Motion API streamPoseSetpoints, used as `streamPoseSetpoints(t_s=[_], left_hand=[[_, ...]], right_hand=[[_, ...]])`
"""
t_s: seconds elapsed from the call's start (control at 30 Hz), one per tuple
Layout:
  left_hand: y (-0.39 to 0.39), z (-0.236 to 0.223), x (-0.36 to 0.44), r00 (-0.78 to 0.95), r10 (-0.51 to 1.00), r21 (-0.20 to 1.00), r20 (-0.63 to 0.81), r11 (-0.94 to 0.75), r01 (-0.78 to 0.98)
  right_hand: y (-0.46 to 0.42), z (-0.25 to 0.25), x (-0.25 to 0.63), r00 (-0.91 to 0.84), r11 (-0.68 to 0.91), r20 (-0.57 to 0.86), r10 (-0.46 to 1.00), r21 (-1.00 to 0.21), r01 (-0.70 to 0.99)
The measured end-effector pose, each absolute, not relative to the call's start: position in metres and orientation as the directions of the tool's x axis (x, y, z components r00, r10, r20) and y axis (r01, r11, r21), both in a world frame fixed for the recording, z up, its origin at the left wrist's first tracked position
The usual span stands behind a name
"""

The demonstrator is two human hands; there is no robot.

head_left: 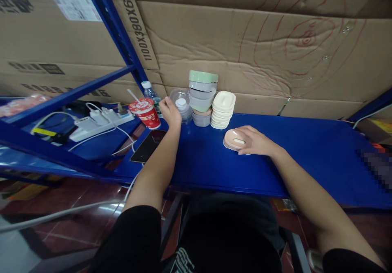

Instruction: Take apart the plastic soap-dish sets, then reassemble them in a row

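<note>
Blue tabletop [202,158], flat. On it at left: dark phone [148,146] near front edge, red cup [148,114] with straw, capped bottle [154,99] behind it. Then clear containers [183,108], green-and-grey tub stack [202,95], cream stack [223,110]. Pink dish [234,138] farther right, contact unclear.

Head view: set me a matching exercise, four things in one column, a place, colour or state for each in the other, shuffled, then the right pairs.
1. Cup
2. Phone
3. Green container
4. Pink container

A. On top of the tall stack
B. In the right hand
C. Red and white, with a straw
D. Lying flat, screen dark

Pairs: 1-C, 2-D, 3-A, 4-B
</note>
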State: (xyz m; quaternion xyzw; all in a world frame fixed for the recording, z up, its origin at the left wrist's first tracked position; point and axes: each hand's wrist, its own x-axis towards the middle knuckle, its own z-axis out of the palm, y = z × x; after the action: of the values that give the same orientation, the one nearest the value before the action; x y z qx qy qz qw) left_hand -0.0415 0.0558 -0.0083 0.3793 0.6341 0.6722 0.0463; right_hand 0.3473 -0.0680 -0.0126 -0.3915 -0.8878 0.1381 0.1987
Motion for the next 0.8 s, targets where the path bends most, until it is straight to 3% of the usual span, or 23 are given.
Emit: streamPoseSetpoints(t_s=[0.27,0.37,0.47,0.57,0.63,0.7,0.8], left_hand=[[0.059,-0.013,-0.04,-0.712,0.503,0.87,0.49,-0.24,0.43],[0.056,-0.011,-0.04,-0.719,0.484,0.866,0.5,-0.246,0.436],[0.044,-0.008,-0.036,-0.649,0.401,0.763,0.646,-0.308,0.569],[0.023,-0.006,-0.021,-0.385,0.306,0.491,0.871,-0.486,0.723],[0.007,-0.004,-0.003,-0.118,0.35,0.327,0.929,-0.63,0.704],[-0.01,-0.003,0.019,0.234,0.482,0.243,0.844,-0.735,0.633],[-0.031,-0.002,0.047,0.65,0.576,0.253,0.496,-0.812,0.526]], right_hand=[[-0.064,-0.02,0.358,-0.614,0.61,0.118,0.781,-0.355,0.708],[-0.065,-0.02,0.359,-0.619,0.62,0.132,0.774,-0.359,0.698],[-0.066,-0.021,0.356,-0.614,0.63,0.174,0.77,-0.358,0.689],[-0.066,-0.022,0.352,-0.604,0.634,0.206,0.77,-0.355,0.687],[-0.067,-0.023,0.35,-0.607,0.645,0.227,0.761,-0.358,0.675],[-0.068,-0.022,0.348,-0.606,0.651,0.244,0.757,-0.363,0.666],[-0.07,-0.017,0.347,-0.612,0.671,0.278,0.74,-0.359,0.649]])
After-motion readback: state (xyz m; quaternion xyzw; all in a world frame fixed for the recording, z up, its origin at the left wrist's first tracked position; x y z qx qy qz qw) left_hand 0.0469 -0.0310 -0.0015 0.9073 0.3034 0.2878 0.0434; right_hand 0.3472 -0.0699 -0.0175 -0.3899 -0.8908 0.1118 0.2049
